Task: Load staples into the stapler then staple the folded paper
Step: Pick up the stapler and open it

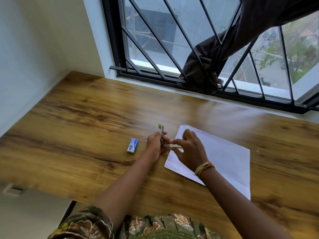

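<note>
Left hand (155, 144): curled around stapler (162, 135), holding it upright above table (86, 126), yellow-green tip on top. Right hand (189, 149): just right of stapler, fingertips pinching something thin and pale with a yellow end, maybe the pulled-out tray or a staple strip; too blurred to say which. Thread bands on right wrist.

Step in hand, by judgement: loading, not yet stapling. Stapler looking open, metal parts showing. Next move probably needing a straight, gentle push along the channel, then closing until the click; a tilted strip could jam or break.

Staple box (133, 145): left of stapler, near, flat on table, small cardboard rectangle, blue and white print, apparently closed. Paper (224, 161): right of stapler, under right hand, white, thin, folded, with faint dashed marks along edges; lying flat, untouched by stapler.

Table: wood-grain laminate, smooth, slightly glossy. Beyond stapler: window (172, 40) with black metal bars, brown cloth (215, 57) hanging through.
</note>
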The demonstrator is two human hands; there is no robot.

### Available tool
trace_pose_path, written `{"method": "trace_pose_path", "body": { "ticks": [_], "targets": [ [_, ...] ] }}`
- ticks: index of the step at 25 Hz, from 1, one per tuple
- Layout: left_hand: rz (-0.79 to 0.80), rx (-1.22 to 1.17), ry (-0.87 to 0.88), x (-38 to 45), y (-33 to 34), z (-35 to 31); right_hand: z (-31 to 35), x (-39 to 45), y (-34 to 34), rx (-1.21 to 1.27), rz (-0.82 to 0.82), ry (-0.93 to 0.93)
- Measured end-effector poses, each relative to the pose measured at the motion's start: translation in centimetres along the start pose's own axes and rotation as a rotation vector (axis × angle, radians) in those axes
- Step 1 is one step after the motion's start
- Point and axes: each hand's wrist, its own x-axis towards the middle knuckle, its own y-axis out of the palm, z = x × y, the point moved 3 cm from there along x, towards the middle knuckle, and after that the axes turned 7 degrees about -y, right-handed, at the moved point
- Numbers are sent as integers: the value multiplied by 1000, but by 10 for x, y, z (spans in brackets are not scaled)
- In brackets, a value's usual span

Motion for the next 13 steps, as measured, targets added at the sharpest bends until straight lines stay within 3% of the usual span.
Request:
{"method": "trace_pose_path", "body": {
  "ticks": [4, 6, 8, 11, 13],
  "targets": [
    [35, -157, -65, 6, -2, -1, 27, -15, 4, 259, 104, -15],
    [63, -141, -75, 2, -4, -1, 31, -18, 9, 369, 214, 2],
    [73, -68, -52, 1, -6, -1, 29, -13, 13, 479, 206, 64],
    [65, 38, -2, 0, -7, -2, 18, 5, 17, 394, 46, 172],
    [112, 39, 1, -3, -6, -2, 13, 19, 15, 247, 78, 195]
  ]
}}
